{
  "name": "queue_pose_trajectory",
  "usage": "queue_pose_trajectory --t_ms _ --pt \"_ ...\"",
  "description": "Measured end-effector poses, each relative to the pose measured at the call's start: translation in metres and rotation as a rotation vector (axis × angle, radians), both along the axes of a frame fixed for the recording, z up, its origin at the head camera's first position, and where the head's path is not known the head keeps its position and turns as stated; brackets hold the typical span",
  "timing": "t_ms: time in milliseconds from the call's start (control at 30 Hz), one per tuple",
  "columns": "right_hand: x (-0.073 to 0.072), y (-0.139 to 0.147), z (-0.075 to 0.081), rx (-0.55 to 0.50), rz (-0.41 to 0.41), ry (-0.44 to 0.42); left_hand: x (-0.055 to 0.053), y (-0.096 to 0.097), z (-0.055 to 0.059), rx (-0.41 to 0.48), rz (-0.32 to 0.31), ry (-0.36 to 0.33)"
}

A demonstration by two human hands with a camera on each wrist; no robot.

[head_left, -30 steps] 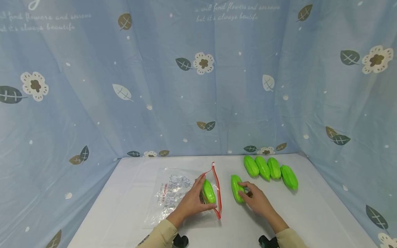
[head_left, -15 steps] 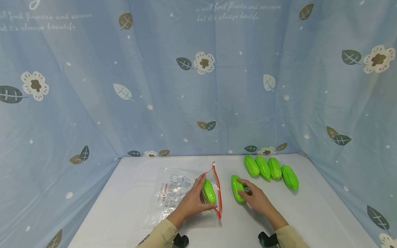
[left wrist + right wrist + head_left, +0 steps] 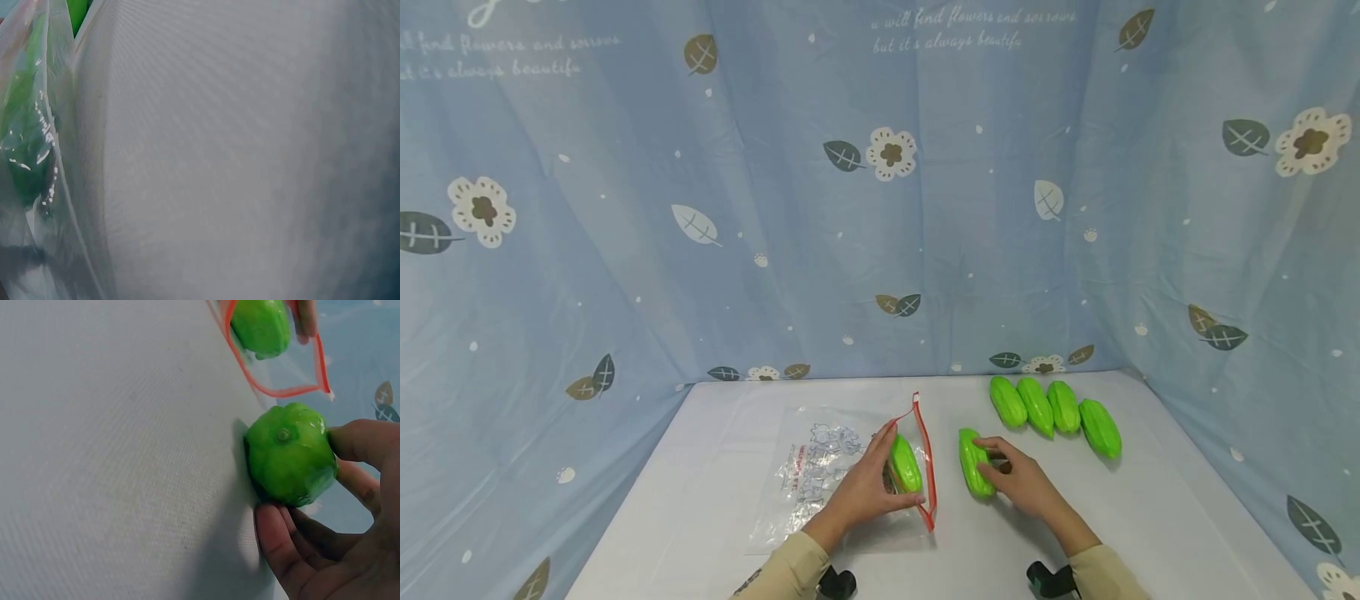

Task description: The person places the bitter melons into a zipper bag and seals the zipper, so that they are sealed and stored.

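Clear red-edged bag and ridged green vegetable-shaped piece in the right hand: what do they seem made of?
Clear bag: thin, glossy plastic film, judging by its transparency and bright highlights.
Green piece: its glossy, vivid green skin suggests plastic or painted foam, though real produce can't be ruled out.

bag (image 3: 808, 482), glossy plastic – gourd (image 3: 290, 450), smooth, glossy – curtain (image 3: 880, 242), matt cloth

left fingers (image 3: 880, 448): on clear bag (image 3: 823, 462), green gourd (image 3: 906, 464) inside | right fingers (image 3: 1001, 447): gripping second gourd (image 3: 972, 467) | four gourds (image 3: 1036, 407) beyond
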State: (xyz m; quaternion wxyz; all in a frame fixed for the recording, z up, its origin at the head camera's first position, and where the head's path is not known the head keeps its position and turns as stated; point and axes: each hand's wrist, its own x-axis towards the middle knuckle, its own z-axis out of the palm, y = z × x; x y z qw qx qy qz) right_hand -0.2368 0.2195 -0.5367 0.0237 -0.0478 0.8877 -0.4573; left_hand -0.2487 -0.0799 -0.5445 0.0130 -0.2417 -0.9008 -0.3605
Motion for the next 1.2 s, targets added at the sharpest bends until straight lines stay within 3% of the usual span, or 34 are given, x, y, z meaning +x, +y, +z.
queue_pose_trajectory --t_ms 433,1200 --pt "0.0047 0.0031 0.0030 -0.049 0.056 -0.028 -0.0008 0.0000 -0.0006 -0.007 0.009 -0.016" --pt "0.0050 0.0023 -0.0006 -0.056 0.029 -0.003 0.0015 -0.0006 0.0015 -0.002 0.013 -0.014"
